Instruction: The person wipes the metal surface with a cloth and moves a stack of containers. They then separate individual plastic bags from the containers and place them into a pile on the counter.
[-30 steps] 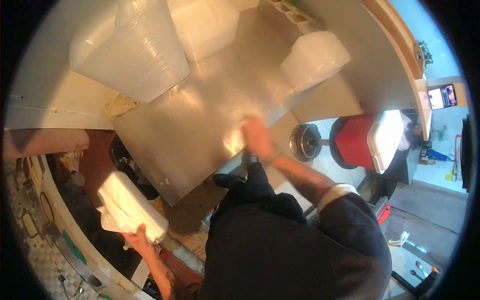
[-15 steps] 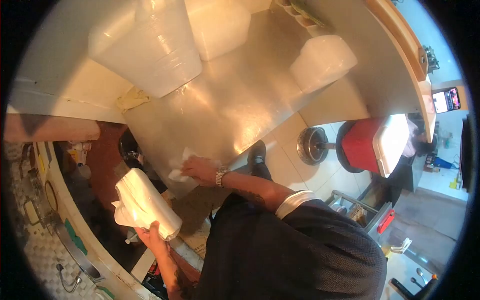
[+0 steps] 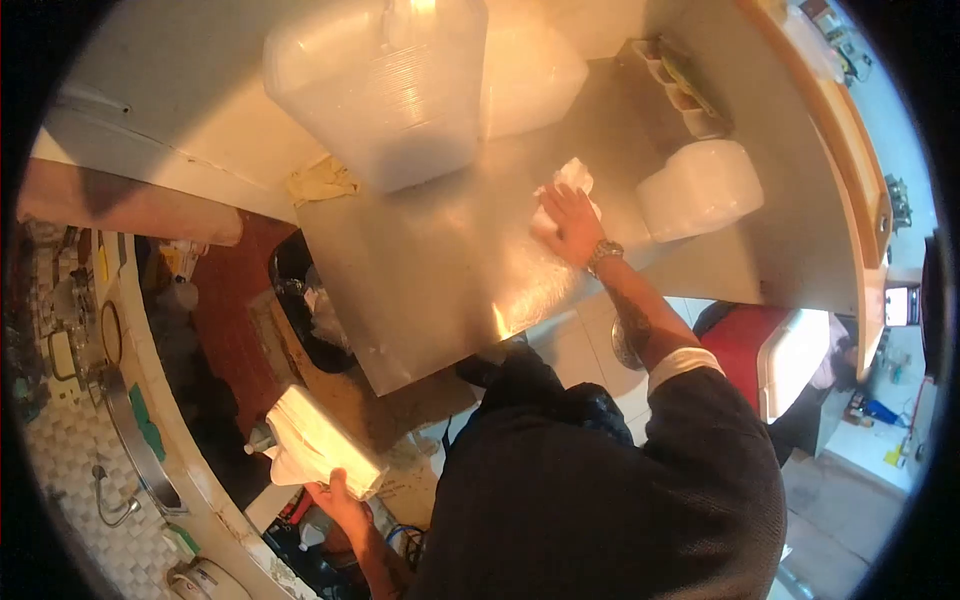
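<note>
The right hand (image 3: 572,230) lies flat, fingers a little apart, on a crumpled white paper (image 3: 573,176) on the shiny metal desk (image 3: 430,290). The left hand (image 3: 342,502) is closed around one end of a white pack (image 3: 315,435), held up off the desk, near its front corner. A tall stack of tubs (image 3: 425,110) and a yellow cloth (image 3: 323,182) sit at the back

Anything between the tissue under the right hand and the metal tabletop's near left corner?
Nothing visible. From the white tissue under the right hand, bare metal tabletop runs to that corner. The stacked plastic containers stand off that line, farther back; the left hand holds its white pack past the tabletop's edge.
</note>
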